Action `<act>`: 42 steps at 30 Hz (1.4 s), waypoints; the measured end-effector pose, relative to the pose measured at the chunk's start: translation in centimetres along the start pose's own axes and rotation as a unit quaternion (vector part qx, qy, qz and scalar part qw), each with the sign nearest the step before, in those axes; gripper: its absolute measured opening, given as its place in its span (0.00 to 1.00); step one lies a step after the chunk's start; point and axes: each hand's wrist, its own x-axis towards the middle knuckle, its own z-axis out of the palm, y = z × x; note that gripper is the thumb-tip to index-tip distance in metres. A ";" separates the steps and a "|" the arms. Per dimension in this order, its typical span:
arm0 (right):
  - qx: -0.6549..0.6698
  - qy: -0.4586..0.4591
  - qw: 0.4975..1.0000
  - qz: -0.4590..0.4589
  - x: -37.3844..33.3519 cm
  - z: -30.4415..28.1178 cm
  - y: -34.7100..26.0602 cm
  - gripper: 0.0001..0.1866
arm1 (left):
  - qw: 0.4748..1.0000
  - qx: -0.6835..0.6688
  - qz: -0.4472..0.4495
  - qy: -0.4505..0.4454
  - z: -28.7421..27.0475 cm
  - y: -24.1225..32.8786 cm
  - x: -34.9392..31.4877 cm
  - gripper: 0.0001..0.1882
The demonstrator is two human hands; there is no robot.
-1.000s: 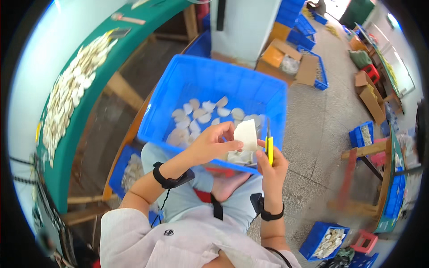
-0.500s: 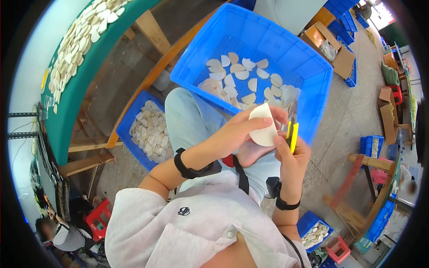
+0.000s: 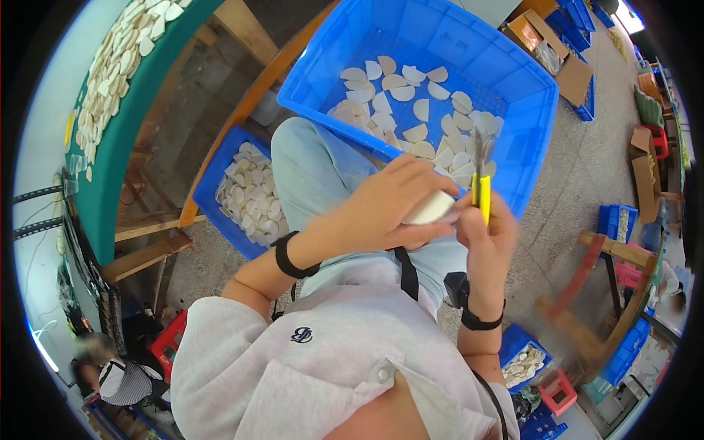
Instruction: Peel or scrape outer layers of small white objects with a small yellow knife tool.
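Note:
My left hand (image 3: pixel 389 202) is closed round a white half-round pad (image 3: pixel 431 208), now seen partly edge-on, and its fingers cover much of it. Close beside it, my right hand (image 3: pixel 493 229) grips yellow-handled snips (image 3: pixel 482 192) with the grey blades pointing up and away from me. The fingertips of the right hand reach the near side of the pad; whether they press on it I cannot tell. Both hands are over my lap, at the near edge of a big blue crate (image 3: pixel 539 110), where many similar half-round pieces (image 3: pixel 402 94) lie scattered and heaped.
A smaller blue bin (image 3: pixel 207 192) full of cream pieces stands left of my knee. Far left, a green-covered table (image 3: pixel 136 139) bears a pile of them. Cardboard boxes (image 3: pixel 576 81) stand far right. Another blue bin (image 3: pixel 506 352) and a red stool (image 3: pixel 559 392) are near right.
My left hand has turned the pad from broad face up to nearly edge-on and wrapped further round it. The snips have tilted more upright in my right hand. The whole view has shifted slightly.

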 end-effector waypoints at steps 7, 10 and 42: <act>-0.285 0.043 0.937 -0.200 -1.2 -1.0 -0.7 0.14 | 0.851 -0.471 -0.217 0.080 -0.8 1.5 -0.6 0.18; -0.337 0.021 0.907 -0.251 -1.6 -0.7 -1.0 0.15 | 0.824 -0.514 -0.227 0.074 -0.8 1.4 -0.9 0.16; -0.412 -0.039 0.858 -0.302 -1.8 -0.4 -1.8 0.20 | 0.936 -0.261 -0.148 0.184 0.7 0.9 -1.4 0.13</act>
